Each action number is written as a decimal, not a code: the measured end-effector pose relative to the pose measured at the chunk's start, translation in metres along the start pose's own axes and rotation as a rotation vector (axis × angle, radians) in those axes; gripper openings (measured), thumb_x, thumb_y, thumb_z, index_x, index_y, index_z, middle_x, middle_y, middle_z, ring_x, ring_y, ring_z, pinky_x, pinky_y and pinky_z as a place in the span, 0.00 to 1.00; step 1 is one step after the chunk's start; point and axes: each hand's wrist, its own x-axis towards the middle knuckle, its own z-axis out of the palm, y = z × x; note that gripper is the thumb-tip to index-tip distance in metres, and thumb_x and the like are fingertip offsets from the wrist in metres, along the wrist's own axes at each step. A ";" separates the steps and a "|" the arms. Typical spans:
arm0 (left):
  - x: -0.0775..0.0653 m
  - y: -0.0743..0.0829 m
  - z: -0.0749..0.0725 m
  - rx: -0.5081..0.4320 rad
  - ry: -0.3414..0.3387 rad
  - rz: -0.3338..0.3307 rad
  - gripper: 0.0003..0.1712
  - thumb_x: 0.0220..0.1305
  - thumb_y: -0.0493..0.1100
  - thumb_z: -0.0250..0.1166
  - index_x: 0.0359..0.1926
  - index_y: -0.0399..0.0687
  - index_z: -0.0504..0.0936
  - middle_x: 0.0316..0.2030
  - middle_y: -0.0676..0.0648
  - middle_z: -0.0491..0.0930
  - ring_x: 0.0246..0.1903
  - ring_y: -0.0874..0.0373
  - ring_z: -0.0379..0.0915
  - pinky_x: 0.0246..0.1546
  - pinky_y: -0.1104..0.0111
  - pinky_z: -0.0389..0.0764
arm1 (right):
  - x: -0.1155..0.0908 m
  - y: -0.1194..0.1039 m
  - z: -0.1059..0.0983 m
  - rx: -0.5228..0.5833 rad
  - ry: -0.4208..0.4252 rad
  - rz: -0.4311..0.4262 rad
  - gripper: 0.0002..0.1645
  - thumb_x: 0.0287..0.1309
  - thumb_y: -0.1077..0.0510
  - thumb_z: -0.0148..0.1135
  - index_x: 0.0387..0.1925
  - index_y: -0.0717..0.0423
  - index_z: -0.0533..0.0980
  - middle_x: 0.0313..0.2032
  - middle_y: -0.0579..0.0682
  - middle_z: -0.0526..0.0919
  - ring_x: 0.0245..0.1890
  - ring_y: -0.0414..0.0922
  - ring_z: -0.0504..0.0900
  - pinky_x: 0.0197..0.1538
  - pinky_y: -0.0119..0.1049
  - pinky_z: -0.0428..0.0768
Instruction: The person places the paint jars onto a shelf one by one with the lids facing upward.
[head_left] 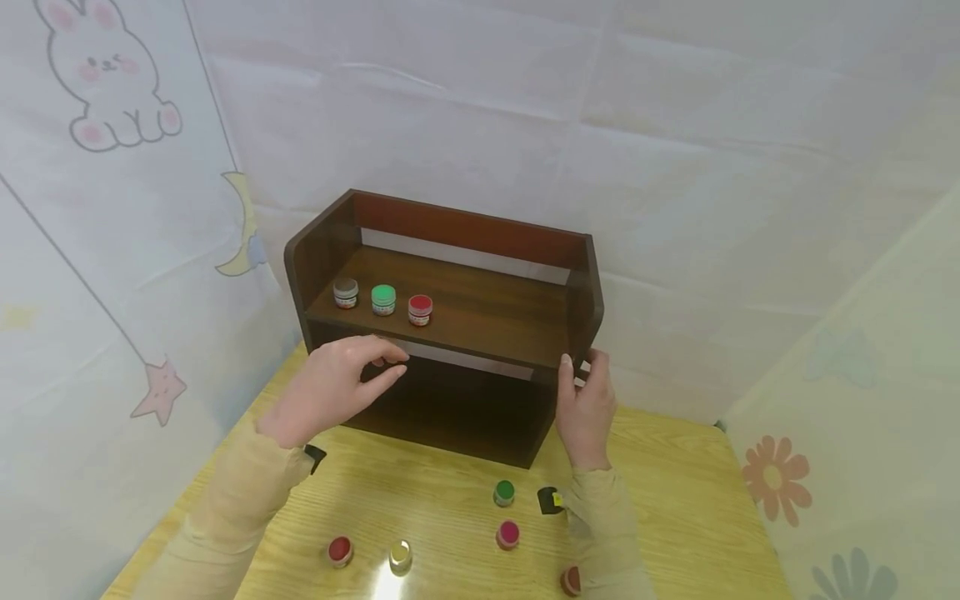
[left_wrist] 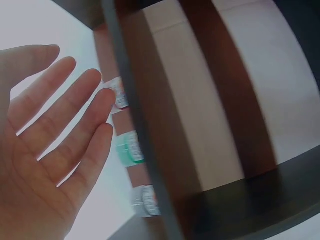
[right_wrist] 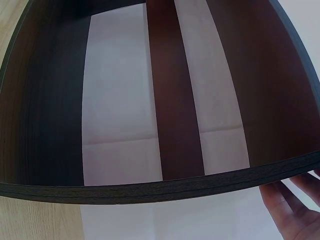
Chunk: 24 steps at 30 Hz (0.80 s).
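A dark brown two-tier shelf (head_left: 480, 329) stands on the table. Three small paint jars line the left front of its upper board: one with a dark lid (head_left: 346, 292), one light green (head_left: 383, 299) and one red (head_left: 420, 309). My left hand (head_left: 341, 379) is in front of that board's edge with nothing in it; its fingers (left_wrist: 95, 102) are spread loosely beside the jars in the left wrist view. At the right side panel, my right hand (head_left: 587, 408) holds the shelf, thumb by the front edge and fingers (right_wrist: 282, 205) along the outer face.
On the wooden table (head_left: 675, 500) before the shelf are more jars: dark green (head_left: 504, 492), magenta (head_left: 507, 534), red (head_left: 340, 551), yellowish (head_left: 401, 557) and a reddish-brown one (head_left: 572, 581) partly behind the right sleeve. Printed white cloth (head_left: 465, 108) hangs behind and at both sides.
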 end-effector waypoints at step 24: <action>-0.040 -0.019 0.044 -0.012 -0.218 -0.185 0.04 0.65 0.46 0.72 0.41 0.56 0.88 0.35 0.63 0.83 0.33 0.68 0.78 0.36 0.67 0.81 | 0.001 0.000 -0.004 -0.015 -0.019 0.030 0.22 0.74 0.48 0.57 0.53 0.63 0.72 0.47 0.61 0.82 0.44 0.59 0.84 0.43 0.55 0.84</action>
